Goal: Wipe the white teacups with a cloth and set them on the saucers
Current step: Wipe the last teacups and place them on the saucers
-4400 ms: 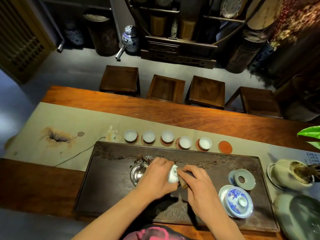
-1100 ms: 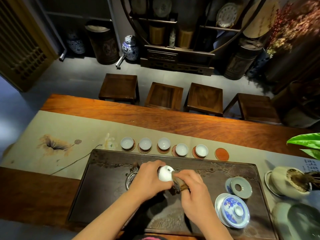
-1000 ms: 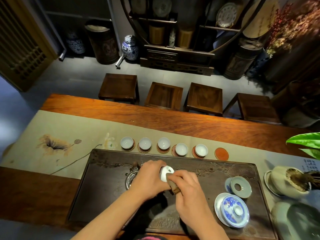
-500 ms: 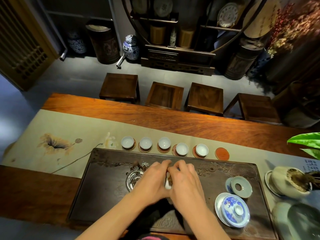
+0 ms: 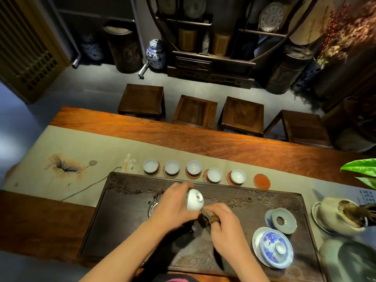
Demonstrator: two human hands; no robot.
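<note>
1. My left hand (image 5: 173, 208) is curled shut round the small white porcelain teacup (image 5: 194, 200), holding it up over the middle of the dark carved wooden tea tray (image 5: 122, 220), clear of the surface.
2. My right hand (image 5: 225, 226) is closed on the bunched brown cloth (image 5: 209, 217), gripping it just below and to the right of the cup. Cloth and cup look to be touching at the lower edge, though it's tight in there and I can't swear to it.
3. Progress check: five white teacups (image 5: 193, 167) sit in a row on their round reddish saucers along the beige table runner (image 5: 81, 151), just beyond the tray's far edge. Those look done.
4. One bare red-orange round saucer (image 5: 262, 181) waits at the right end of that row, nothing on it. I reckon that's where this last cup belongs.
5. Orientation: the cup is tipped over on its side. Its foot ring points up and to the right, away from me; the mouth faces down-left into my palm, hidden. Its axis runs on a diagonal, lower left to upper right.
6. What's left, as I judge it: finish the wipe, turn the cup upright, set it on that empty saucer.
</note>
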